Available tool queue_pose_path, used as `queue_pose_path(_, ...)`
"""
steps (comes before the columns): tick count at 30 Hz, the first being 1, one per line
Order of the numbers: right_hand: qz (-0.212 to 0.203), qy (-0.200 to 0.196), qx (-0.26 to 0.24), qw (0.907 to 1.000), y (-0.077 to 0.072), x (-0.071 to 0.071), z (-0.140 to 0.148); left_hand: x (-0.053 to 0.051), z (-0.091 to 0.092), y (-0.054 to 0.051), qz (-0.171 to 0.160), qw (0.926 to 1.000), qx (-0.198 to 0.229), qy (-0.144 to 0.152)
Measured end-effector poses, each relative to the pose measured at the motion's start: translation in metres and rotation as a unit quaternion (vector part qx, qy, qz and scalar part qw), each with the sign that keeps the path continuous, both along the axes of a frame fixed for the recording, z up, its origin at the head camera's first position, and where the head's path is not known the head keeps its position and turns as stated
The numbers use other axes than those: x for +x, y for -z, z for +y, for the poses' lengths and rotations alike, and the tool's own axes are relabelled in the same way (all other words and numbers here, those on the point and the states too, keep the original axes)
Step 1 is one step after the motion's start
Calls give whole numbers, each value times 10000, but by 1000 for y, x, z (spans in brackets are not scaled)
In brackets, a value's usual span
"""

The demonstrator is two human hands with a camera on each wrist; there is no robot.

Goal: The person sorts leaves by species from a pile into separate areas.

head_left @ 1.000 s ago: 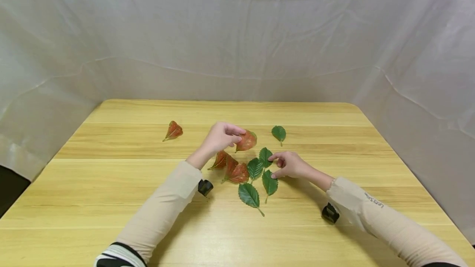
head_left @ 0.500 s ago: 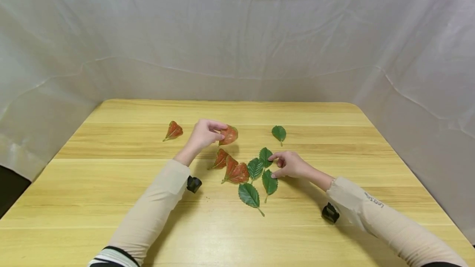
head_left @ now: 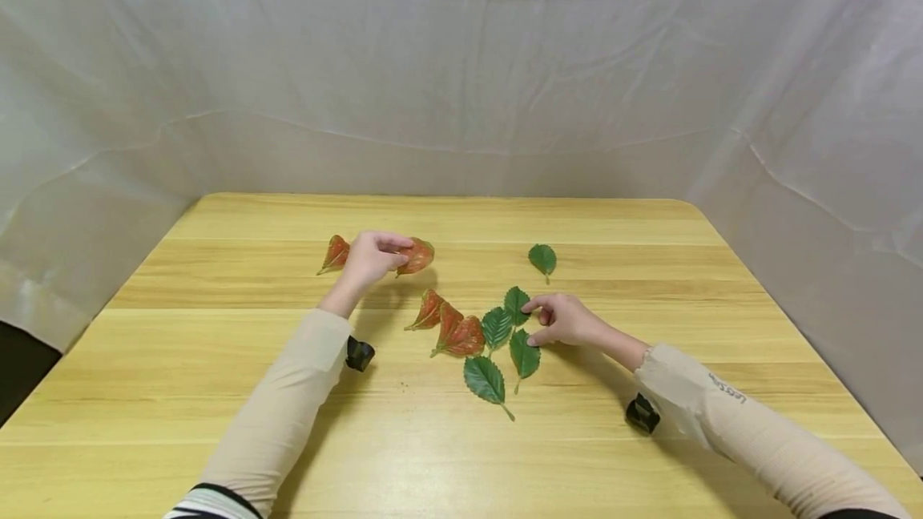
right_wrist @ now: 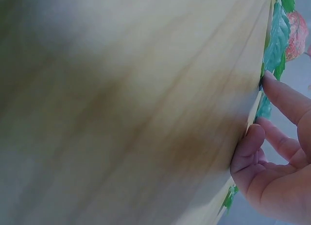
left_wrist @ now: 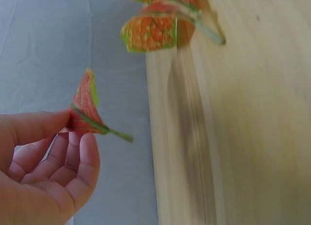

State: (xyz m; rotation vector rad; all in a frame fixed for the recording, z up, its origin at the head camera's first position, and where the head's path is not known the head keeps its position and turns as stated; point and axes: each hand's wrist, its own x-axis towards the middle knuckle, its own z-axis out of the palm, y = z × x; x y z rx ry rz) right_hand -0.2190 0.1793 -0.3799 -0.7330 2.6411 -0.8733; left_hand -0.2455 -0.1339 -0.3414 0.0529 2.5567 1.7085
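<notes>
My left hand [head_left: 369, 261] pinches a red leaf [head_left: 417, 256] with a green edge, held above the table. In the left wrist view the same leaf is folded between thumb and fingers, its green stem pointing out. Another red leaf [head_left: 334, 253] lies beyond that hand, partly hidden by it. My right hand [head_left: 566, 320] rests at the green leaves: the index finger touches an upper green leaf [head_left: 515, 304], the thumb a lower green leaf [head_left: 525, 356]. Nearby lie two more green leaves, including a dark one [head_left: 484, 380], and red leaves [head_left: 461, 336] in an overlapping cluster.
A single green leaf [head_left: 542, 259] lies farther back on the wooden table [head_left: 606, 463]. Pale sheeting [head_left: 461, 78] hangs behind the table and at both sides. A black piece [head_left: 360, 354] sits at the left wrist, another black piece [head_left: 641, 414] at the right.
My left hand has carried the red leaf leftward, away from the cluster and toward the lone red leaf at the back left. The right hand has stayed in place.
</notes>
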Motion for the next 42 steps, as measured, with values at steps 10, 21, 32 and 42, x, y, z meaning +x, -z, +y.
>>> queue_pose_path(10,-7,14,-24,10000,0,0,0,-7,-16,1,-115,9996,35,-269)
queue_pose_path(21,22,-48,-106,9999,1,0,1,-18,-32,6,-115,9983,18,-572)
queue_pose_path(32,29,-50,-146,9999,1,1,0,-25,-39,8,-309,9974,-262,-595)
queue_pose_path(42,95,-97,-202,9997,1,2,-1,-34,-42,15,-235,9955,-793,-461)
